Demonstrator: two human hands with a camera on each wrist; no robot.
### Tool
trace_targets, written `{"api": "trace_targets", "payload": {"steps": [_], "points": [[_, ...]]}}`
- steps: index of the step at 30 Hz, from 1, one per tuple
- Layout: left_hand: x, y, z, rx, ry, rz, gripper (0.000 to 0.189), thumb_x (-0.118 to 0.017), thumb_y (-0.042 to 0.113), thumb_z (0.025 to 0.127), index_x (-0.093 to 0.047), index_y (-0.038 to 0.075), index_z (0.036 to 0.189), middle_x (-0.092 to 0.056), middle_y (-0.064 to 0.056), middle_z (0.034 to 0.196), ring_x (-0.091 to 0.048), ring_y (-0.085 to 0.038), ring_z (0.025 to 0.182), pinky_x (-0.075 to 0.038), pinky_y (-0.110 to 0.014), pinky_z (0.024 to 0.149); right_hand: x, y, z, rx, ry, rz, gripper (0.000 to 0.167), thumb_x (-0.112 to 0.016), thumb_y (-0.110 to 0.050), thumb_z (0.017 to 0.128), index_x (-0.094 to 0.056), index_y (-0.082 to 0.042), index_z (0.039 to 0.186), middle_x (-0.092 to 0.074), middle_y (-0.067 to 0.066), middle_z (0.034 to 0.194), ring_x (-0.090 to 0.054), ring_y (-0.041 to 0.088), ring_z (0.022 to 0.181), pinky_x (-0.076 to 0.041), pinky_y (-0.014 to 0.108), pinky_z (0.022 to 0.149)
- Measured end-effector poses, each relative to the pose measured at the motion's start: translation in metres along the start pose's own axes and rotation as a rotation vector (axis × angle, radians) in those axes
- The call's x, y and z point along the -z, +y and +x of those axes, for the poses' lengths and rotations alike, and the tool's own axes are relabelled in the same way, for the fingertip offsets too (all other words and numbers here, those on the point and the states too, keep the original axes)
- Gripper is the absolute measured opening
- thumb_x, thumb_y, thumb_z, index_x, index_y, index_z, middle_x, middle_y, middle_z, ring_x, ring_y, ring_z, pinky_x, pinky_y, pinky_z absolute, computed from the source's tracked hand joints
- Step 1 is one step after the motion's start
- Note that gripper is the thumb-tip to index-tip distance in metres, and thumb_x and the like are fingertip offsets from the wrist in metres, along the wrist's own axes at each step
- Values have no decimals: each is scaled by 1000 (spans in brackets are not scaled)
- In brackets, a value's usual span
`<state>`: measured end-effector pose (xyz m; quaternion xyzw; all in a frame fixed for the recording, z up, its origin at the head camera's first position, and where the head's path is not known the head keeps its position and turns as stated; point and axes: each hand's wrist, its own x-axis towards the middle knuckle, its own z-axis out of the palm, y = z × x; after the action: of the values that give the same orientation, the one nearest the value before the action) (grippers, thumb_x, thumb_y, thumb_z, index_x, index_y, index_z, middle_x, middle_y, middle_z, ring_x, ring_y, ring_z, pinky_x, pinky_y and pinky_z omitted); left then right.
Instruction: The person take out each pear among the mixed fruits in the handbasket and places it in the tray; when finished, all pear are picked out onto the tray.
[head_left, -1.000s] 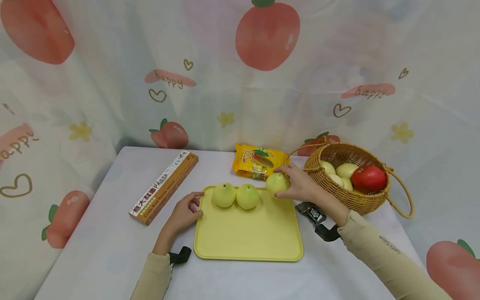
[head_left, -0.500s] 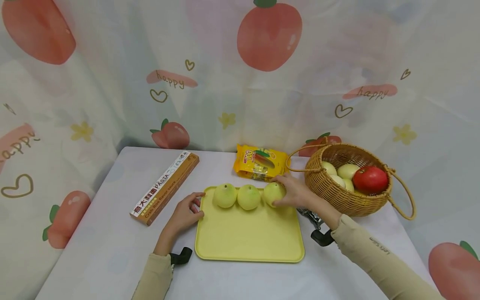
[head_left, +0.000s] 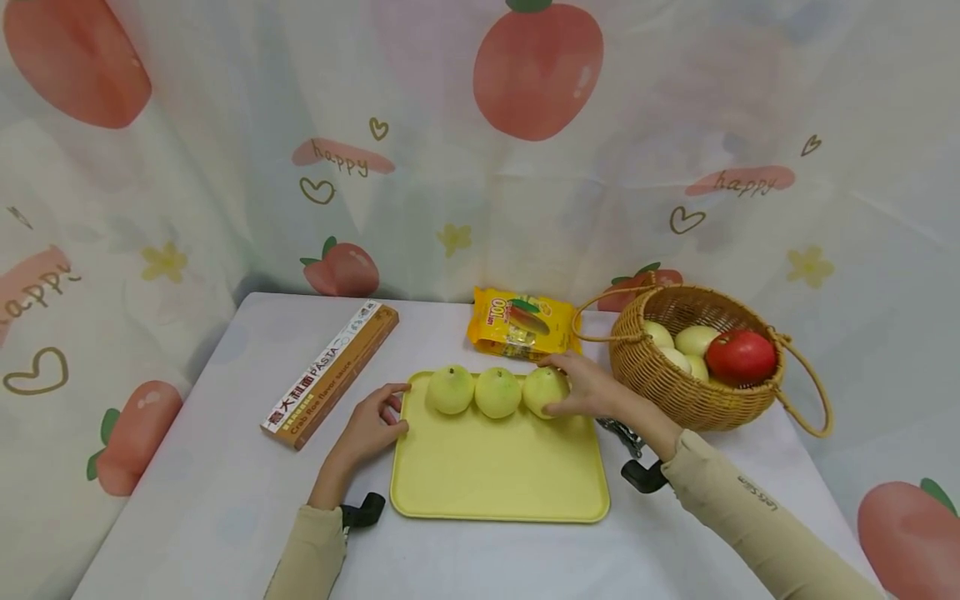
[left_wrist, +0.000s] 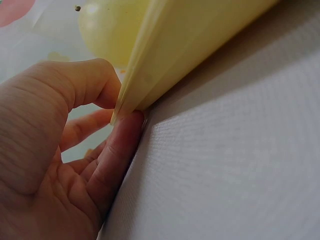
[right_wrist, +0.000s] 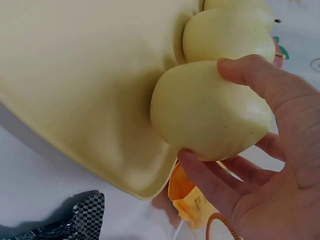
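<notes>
On the yellow tray [head_left: 495, 475], three round, pale yellow-green pears stand in a row along the far side. My right hand [head_left: 592, 387] holds the rightmost pear [head_left: 543, 393], with thumb and fingers spread around it. In the right wrist view this pear [right_wrist: 207, 110] sits inside the tray corner, right up against the middle pear [right_wrist: 225, 37]. The middle pear [head_left: 498, 393] and the left pear [head_left: 451, 389] also sit side by side. My left hand [head_left: 369, 425] pinches the tray's left rim; the left wrist view shows thumb and fingers at the tray edge [left_wrist: 132, 95].
A wicker basket [head_left: 675, 404] with several pale fruits and a red fruit [head_left: 741, 358] stands to the right. Behind the tray lies a yellow snack bag [head_left: 522, 323]. A pasta box [head_left: 330, 375] lies to the left. A black checkered packet [right_wrist: 89, 217] is beside the tray's right edge.
My right hand has lowered the third pear and moved it slightly left, into line beside the other two. The left hand has stayed at the tray's rim.
</notes>
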<state>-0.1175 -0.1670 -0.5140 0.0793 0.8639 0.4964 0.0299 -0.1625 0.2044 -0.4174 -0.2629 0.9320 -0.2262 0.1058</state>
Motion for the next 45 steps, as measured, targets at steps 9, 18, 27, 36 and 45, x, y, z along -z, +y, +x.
{"api": "trace_targets", "payload": {"steps": [9,18,27,36,45], "points": [[2,-2,2,-6,4,1,59,-69,0,73,-60,6,130,-57,-6,93,-53,-15,70,-42,-25,61,3,-3,1,10,-38,58,69,-82,-29,79,-54,4,133,-56,24,129,-54,40,115,-44,53,96],[3,1,3,-3,2,1,59,-69,1,73,-60,6,131,-57,-6,93,-53,-15,70,-42,-25,62,7,-2,1,-10,-75,92,64,-80,-26,81,-55,5,131,-56,22,130,-55,39,116,-44,51,97],[0,-1,3,2,1,1,59,-69,1,74,-59,6,131,-57,-6,93,-53,-14,70,-42,-25,62,4,0,1,67,-7,70,55,-81,-19,78,-62,3,125,-61,20,123,-56,38,115,-44,54,97],[0,-2,1,4,3,-3,59,-69,0,74,-59,7,132,-57,-6,93,-53,-14,70,-42,-25,62,12,0,1,41,-38,159,54,-76,-18,85,-57,5,129,-57,23,130,-50,43,124,-44,55,97],[-1,-1,0,5,0,-6,59,-68,0,74,-59,6,132,-56,-6,93,-53,-14,70,-42,-25,62,49,5,-2,13,44,148,48,-70,-18,91,-56,6,130,-58,26,129,-53,45,120,-45,58,95]]}}
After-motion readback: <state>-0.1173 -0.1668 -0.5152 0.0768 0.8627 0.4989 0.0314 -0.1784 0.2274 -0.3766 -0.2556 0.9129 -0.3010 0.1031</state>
